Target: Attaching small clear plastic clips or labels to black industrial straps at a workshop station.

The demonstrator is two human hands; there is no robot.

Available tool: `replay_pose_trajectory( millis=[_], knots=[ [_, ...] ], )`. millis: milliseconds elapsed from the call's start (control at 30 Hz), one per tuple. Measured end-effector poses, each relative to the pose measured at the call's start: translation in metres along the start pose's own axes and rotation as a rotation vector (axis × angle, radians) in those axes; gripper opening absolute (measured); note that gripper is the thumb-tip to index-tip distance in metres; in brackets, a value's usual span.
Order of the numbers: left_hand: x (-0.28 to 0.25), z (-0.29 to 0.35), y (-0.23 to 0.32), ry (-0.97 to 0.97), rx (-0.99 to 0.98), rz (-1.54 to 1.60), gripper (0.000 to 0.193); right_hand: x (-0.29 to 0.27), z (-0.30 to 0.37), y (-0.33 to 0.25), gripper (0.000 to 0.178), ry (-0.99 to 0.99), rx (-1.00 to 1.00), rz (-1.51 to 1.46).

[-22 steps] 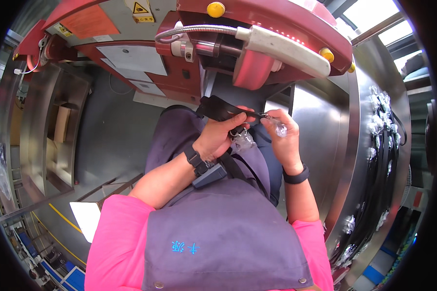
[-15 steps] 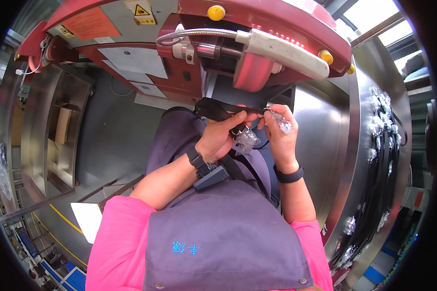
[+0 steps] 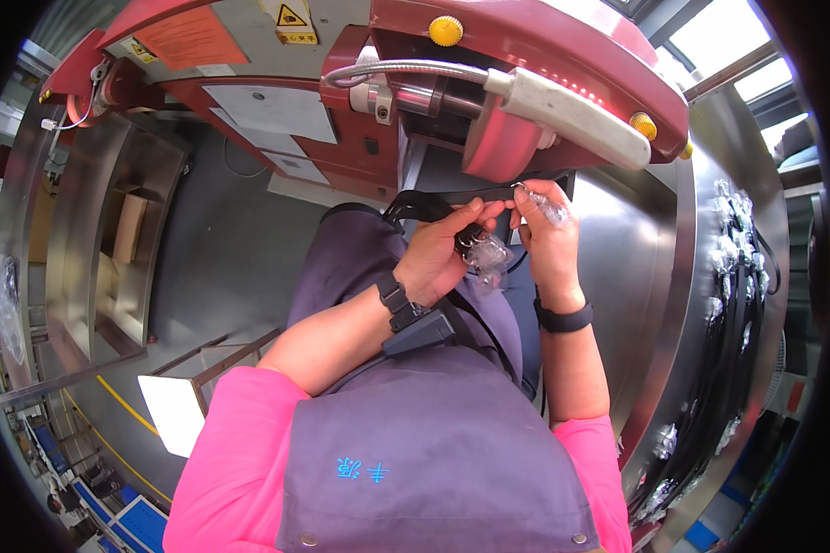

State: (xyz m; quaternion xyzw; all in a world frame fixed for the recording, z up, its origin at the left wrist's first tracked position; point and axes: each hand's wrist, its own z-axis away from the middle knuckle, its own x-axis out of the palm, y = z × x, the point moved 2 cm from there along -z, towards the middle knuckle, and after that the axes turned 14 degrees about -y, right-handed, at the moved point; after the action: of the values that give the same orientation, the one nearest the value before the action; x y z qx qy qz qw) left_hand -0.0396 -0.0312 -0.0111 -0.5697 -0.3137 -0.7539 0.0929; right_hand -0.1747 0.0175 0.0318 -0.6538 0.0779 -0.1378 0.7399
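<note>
My left hand [image 3: 433, 263] is closed around a looped bundle of black straps [image 3: 415, 208], their bends sticking out on its left. Below its fingers hang metal fittings in crumpled clear plastic wrap [image 3: 491, 260]. A single flat strap stretches rightward to my right hand [image 3: 553, 249], whose thumb and fingers pinch its end. Another plastic-wrapped fitting [image 3: 553, 210] shows at those right fingertips; its exact shape is hidden. Both hands are close together over my lap, just below the pinkish wheel [image 3: 498, 146] of a red machine [image 3: 599, 60].
A pale handle-like bar [image 3: 576, 118] juts over the wheel. At right are a steel worktop [image 3: 618, 267] and a ledge with several plastic-wrapped black straps [image 3: 730, 313]. Steel shelving [image 3: 161, 240] stands left, and a white panel [image 3: 168, 413] is beside my left elbow.
The whole view has shifted slightly, with machine and hands farther right in it. The strap loops left of my left hand are more fanned out. Both hands keep their hold.
</note>
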Motion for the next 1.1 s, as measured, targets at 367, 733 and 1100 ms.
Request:
replay_pose_trajectory(
  millis=[367,733,1100],
  knots=[
    [-0.006,-0.005,-0.004,0.032,0.028,0.026,0.025,-0.005,-0.011,0.002,0.012,-0.014,0.053,-0.094],
    [-0.005,-0.007,-0.003,-0.003,0.034,0.027,0.027,-0.006,-0.015,0.001,0.013,-0.010,0.059,-0.115],
    [0.002,-0.014,-0.007,-0.008,0.038,0.044,0.020,-0.012,-0.013,0.002,0.011,0.018,0.016,-0.131]
  ],
)
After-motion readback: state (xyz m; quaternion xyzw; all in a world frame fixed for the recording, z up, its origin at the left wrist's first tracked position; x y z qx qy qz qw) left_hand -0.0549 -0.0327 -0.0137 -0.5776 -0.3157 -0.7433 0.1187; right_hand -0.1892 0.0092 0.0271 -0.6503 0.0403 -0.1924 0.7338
